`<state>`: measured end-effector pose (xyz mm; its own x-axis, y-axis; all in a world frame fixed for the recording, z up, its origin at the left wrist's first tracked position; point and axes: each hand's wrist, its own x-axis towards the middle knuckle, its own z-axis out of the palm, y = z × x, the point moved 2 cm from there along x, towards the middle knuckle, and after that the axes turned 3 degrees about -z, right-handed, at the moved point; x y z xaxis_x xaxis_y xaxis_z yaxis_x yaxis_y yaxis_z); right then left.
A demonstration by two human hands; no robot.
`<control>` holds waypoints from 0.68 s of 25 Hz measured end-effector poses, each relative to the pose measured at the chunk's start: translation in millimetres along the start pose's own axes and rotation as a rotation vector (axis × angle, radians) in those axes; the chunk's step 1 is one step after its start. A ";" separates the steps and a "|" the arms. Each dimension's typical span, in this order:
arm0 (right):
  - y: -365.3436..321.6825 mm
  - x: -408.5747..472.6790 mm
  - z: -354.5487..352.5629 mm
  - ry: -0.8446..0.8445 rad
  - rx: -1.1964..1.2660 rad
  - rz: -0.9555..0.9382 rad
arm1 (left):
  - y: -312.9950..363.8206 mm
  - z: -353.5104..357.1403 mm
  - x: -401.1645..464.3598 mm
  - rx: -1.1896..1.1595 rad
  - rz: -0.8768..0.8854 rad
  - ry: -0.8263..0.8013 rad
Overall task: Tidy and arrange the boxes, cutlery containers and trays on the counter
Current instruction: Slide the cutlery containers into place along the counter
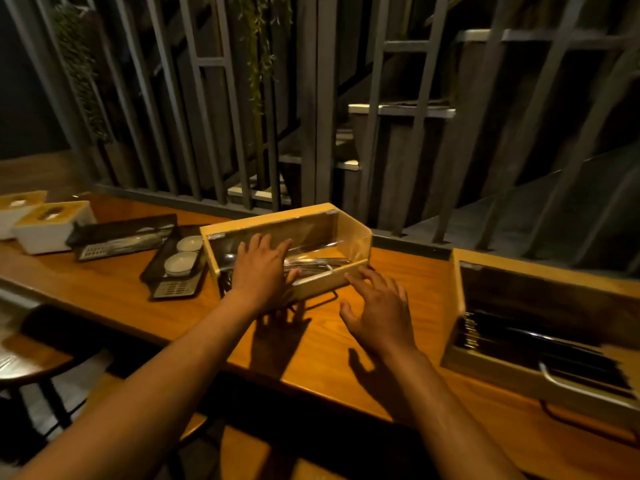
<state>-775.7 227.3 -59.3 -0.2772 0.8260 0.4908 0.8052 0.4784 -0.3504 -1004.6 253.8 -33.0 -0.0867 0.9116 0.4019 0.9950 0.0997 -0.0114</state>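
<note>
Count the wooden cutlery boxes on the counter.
2. One wooden cutlery box sits mid-counter, with the left hand laid on it and the right hand at its near edge. The other is at the right, partly cut off by the frame; more may lie beyond.

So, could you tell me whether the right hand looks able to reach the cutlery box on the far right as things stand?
Probably yes: the right hand hovers open over bare counter, and nothing stands between it and the cutlery box.
</note>
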 end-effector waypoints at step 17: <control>15.4 51.6 -1.1 -0.023 -0.050 0.173 | -16.0 21.3 2.2 0.069 0.263 -0.045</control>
<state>-777.0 276.9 -38.4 -0.1436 0.9018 0.4075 0.8667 0.3134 -0.3882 -1021.8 262.8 -51.4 0.1705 0.9264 0.3357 0.9779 -0.1172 -0.1732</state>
